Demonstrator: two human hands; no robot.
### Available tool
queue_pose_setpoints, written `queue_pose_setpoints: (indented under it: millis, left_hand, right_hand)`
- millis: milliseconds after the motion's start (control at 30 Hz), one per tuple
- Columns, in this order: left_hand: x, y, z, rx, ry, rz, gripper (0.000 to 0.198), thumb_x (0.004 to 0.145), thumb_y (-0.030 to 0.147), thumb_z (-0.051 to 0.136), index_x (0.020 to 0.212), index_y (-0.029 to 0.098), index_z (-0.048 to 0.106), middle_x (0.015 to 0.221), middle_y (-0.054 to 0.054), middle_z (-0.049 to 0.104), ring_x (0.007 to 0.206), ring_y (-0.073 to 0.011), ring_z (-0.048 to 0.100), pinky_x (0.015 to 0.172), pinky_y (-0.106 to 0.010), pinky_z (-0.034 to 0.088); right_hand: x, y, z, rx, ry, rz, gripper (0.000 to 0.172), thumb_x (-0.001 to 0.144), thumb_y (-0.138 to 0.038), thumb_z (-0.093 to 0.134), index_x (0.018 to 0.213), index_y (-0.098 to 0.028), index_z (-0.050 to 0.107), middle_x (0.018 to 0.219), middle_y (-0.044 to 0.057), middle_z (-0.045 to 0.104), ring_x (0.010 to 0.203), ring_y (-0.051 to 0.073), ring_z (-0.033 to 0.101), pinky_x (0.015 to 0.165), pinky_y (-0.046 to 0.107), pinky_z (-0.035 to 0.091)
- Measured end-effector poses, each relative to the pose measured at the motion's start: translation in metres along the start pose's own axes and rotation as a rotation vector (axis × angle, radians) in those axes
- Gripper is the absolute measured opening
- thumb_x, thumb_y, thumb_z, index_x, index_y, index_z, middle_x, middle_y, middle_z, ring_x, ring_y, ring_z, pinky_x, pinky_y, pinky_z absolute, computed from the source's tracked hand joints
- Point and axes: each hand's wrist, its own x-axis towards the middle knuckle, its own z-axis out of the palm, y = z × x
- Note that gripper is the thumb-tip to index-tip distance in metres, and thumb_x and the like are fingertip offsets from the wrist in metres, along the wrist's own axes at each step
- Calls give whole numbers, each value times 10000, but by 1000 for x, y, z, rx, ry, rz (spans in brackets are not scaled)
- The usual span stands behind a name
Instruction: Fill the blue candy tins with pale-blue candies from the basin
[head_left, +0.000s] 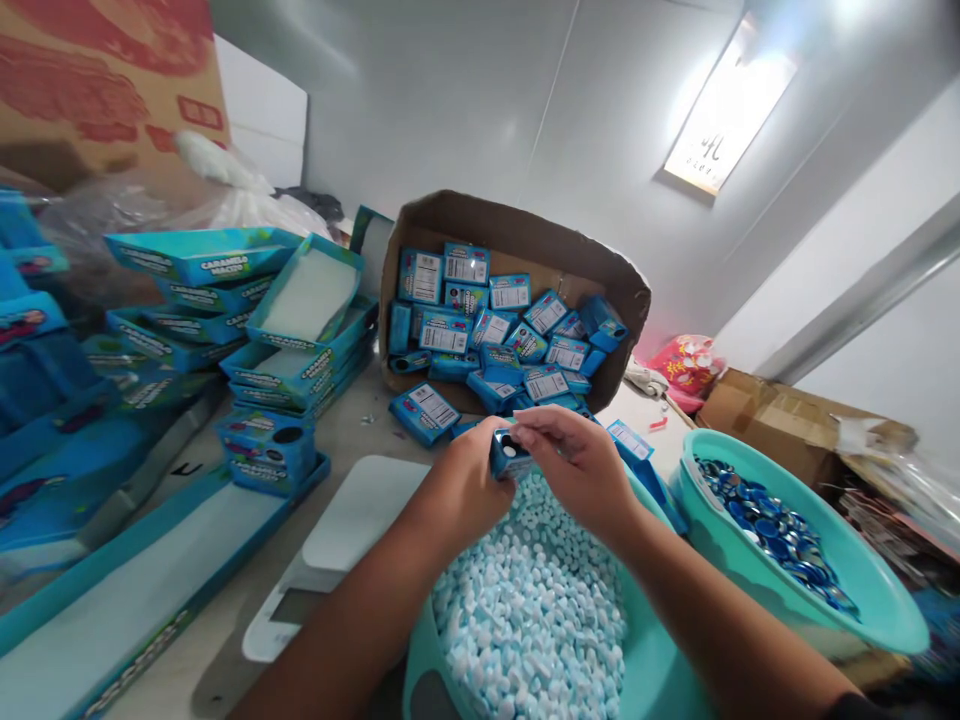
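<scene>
My left hand point(474, 468) is wrapped round a small blue candy box point(504, 464), holding it above a teal tub. A white spot shows on the box's end. Thumb and fingers of my right hand point(574, 455) are pinched together at the same end; whatever is between them is hidden. Below both hands, the teal tub point(660, 640) holds a heap of white and pale blue candies point(536, 610). Just beyond, a brown cardboard carton point(517, 225) lies tipped towards me, full of blue boxes point(446, 332). One blue box point(424, 412) lies outside its edge.
A white scale point(367, 510) stands left of the tub. Farther left are stacked display trays point(300, 370) and a long tray point(150, 580) with a blue box point(268, 450) at its end. At right, a teal basin point(885, 600) holds shiny blue discs point(776, 525).
</scene>
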Motion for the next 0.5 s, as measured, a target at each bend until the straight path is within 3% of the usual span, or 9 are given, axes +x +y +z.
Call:
queue_pose_setpoints:
  millis: [167, 333, 500]
  left_hand:
    - [-1, -1, 0, 43, 9, -18, 434, 706, 95, 597, 1125, 209, 594, 1026, -27, 682, 983, -216, 632, 822, -291, 487]
    - [-2, 1, -1, 24, -2, -43, 362, 726, 120, 598, 1073, 220, 598, 962, -1, 685, 899, -192, 648, 739, -265, 473]
    - [-2, 5, -3, 4, 60, -43, 382, 688, 111, 636, 1055, 208, 600, 962, -3, 685, 900, -189, 653, 769, -262, 483]
  right_hand:
    - [3, 0, -2, -28, -77, -123, 97, 857, -212, 656, 887, -228, 746, 977, 54, 679, 944, 173, 641, 842, 322, 524]
    - [6, 10, 0, -39, 14, -38, 76, 843, -249, 670, 840, -228, 742, 966, 53, 661, 946, 174, 627, 859, 330, 511]
    - [13, 24, -11, 39, 118, 124, 222, 865, -329, 604, 1028, -207, 694, 1025, 64, 662, 958, 181, 620, 842, 333, 500]
